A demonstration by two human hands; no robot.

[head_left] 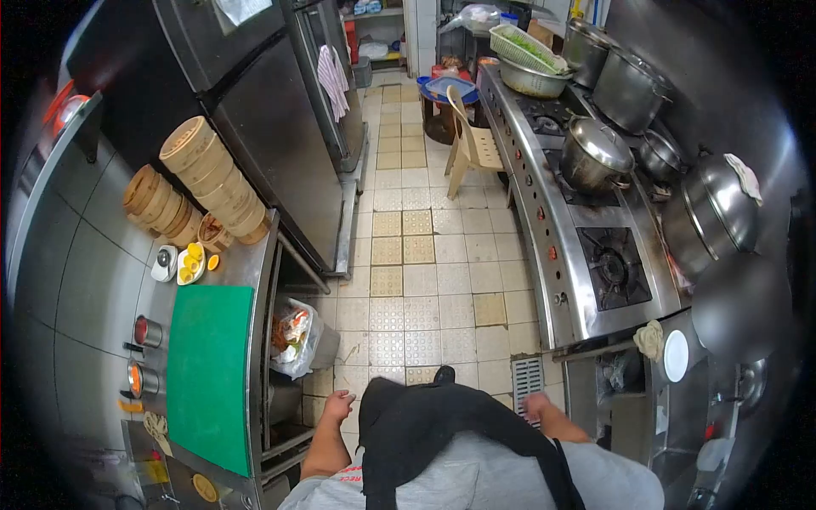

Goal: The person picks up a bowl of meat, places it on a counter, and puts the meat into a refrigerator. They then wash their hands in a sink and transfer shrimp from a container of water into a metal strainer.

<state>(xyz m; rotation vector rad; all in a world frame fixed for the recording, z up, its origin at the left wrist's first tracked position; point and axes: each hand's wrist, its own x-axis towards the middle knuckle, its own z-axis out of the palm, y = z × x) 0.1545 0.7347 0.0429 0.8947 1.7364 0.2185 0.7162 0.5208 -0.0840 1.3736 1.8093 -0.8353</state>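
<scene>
My left hand [340,405] hangs at my side over the floor, its fingers loosely bent and apart, holding nothing visible. Nearest to it is a lined waste bin [321,344] under the left counter. On that counter lies a green cutting board [211,374]. My right hand [535,406] hangs on the other side, above a floor drain grate [528,378]; it is smeared by motion, so its fingers cannot be made out. Neither hand touches a counter.
Bamboo steamers [212,178] stand beside yellow fruit halves [192,262]. A tiled aisle [421,276] runs ahead between a steel fridge [276,144] and a stove [557,246] bearing a lidded pot [595,157]. A plastic chair [480,149] juts into the aisle.
</scene>
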